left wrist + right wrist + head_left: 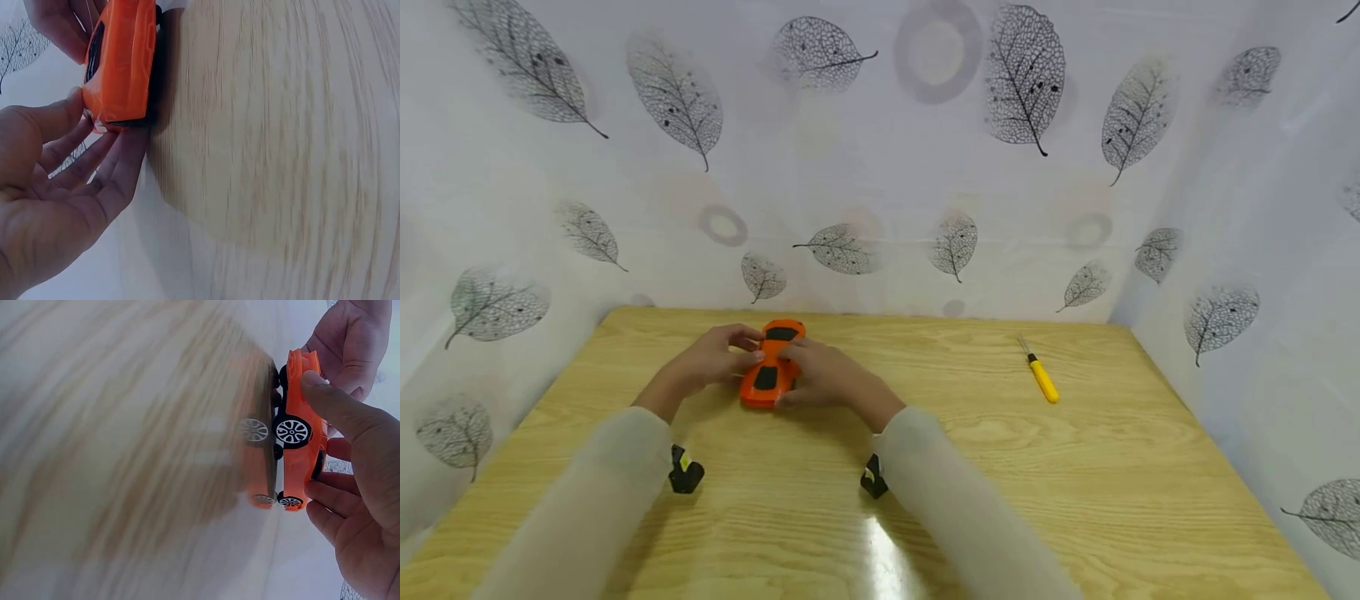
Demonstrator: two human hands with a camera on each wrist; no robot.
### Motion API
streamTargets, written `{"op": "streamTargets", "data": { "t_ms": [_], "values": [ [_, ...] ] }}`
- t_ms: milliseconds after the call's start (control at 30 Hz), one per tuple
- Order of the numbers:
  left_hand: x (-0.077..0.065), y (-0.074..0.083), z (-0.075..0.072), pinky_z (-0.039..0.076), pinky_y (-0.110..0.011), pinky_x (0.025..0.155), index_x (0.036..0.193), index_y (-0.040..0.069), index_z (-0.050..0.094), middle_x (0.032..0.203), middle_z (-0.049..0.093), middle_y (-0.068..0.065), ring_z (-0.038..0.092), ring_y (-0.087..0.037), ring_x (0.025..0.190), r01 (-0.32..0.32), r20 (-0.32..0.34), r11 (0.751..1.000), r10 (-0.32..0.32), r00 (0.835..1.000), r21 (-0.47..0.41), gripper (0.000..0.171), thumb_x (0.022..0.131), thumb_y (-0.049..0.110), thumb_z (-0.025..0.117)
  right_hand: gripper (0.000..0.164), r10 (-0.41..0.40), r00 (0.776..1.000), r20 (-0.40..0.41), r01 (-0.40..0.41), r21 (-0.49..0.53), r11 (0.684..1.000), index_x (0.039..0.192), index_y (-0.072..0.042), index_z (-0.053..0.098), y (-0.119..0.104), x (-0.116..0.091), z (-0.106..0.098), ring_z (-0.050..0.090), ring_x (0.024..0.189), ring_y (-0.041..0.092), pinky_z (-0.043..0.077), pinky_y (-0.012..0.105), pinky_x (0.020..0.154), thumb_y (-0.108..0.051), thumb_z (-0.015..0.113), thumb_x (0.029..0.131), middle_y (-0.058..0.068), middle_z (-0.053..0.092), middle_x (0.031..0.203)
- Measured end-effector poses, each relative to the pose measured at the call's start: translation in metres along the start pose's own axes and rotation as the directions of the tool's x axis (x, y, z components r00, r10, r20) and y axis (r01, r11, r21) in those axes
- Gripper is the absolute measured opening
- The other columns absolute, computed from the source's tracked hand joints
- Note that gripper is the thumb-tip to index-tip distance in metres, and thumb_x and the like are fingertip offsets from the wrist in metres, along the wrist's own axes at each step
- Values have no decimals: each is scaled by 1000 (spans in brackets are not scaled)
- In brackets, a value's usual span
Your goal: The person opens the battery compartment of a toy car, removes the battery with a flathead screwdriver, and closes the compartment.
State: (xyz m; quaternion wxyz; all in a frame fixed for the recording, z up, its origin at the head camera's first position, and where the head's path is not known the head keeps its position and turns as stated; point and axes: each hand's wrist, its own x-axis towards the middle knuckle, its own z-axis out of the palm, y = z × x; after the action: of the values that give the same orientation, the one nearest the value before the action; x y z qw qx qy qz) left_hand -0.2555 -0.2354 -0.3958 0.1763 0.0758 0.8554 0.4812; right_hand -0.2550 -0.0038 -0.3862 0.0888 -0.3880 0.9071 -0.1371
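Note:
An orange toy car [772,358] with black windows is upright on the wooden table, between both hands. The left hand [711,360] holds its left side; in the left wrist view its thumb meets the car [122,69] and the other fingers curl by the near end. From the opposite side the right hand [829,377] grips the car, its thumb [319,387] on the body and fingertips near the dark window. Silver-spoked wheels show in the right wrist view. Whether every wheel touches the table, I cannot tell.
A yellow-handled screwdriver [1042,380] lies on the right part of the wooden table [970,450]. White leaf-patterned sheeting [880,167] stands behind and along both sides. Black wrist-worn devices [685,471] show under the sleeves.

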Motion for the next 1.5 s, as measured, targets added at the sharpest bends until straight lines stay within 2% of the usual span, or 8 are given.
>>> {"op": "streamTargets", "data": {
  "t_ms": [167,367,667,800,1067,1267,1500],
  "values": [
    [6,12,13,60,-43,92,147,-3,45,144,46,-30,59,-40,121,10,-15,1000,-10,1000,17,49,104,16,61,73,-9,1000,-10,9,-4,1000,144,-8,55,11,-9,-3,57,128,23,46,31,111,-43,82,87,9,56,145],
    [15,22,30,60,-42,93,146,-4,46,143,47,-30,58,-40,122,27,-19,1000,-27,999,-3,48,104,14,62,71,-19,1000,2,19,-31,999,141,-6,57,26,-20,-5,58,124,21,47,30,110,-44,83,87,8,59,140],
    [30,34,54,60,-40,91,142,-4,48,137,52,-29,60,-38,119,1,-36,1000,-1,999,-6,47,102,14,64,69,11,1000,4,-11,-21,1000,139,-6,60,42,-42,-14,60,120,24,50,35,107,-40,84,85,10,60,138],
    [35,40,65,61,-38,89,141,-1,50,135,54,-26,61,-36,116,15,-45,1000,-16,999,-23,44,102,14,64,68,-6,1000,-9,6,-11,1000,137,-5,60,52,-51,-15,61,118,24,50,35,106,-39,85,84,10,62,134],
    [43,52,89,60,-37,88,138,2,53,129,58,-23,63,-32,110,3,-73,1000,-4,997,-12,41,101,15,66,70,-48,998,-43,48,3,999,137,-3,60,77,-72,-16,59,124,27,47,39,110,-40,86,83,10,63,134],
    [48,67,108,60,-37,87,136,4,54,127,60,-20,63,-31,109,8,-86,1000,-6,996,23,40,101,16,67,70,-29,998,-49,30,17,999,138,-4,60,92,-92,-19,53,134,31,42,43,116,-41,85,84,14,58,143],
    [53,83,131,59,-39,88,134,6,54,125,62,-19,63,-30,107,50,-115,999,-48,992,17,39,100,18,69,67,-52,996,-75,54,25,998,138,-5,60,107,-116,-25,53,133,32,41,46,116,-38,84,85,13,59,141]
  ]
}}
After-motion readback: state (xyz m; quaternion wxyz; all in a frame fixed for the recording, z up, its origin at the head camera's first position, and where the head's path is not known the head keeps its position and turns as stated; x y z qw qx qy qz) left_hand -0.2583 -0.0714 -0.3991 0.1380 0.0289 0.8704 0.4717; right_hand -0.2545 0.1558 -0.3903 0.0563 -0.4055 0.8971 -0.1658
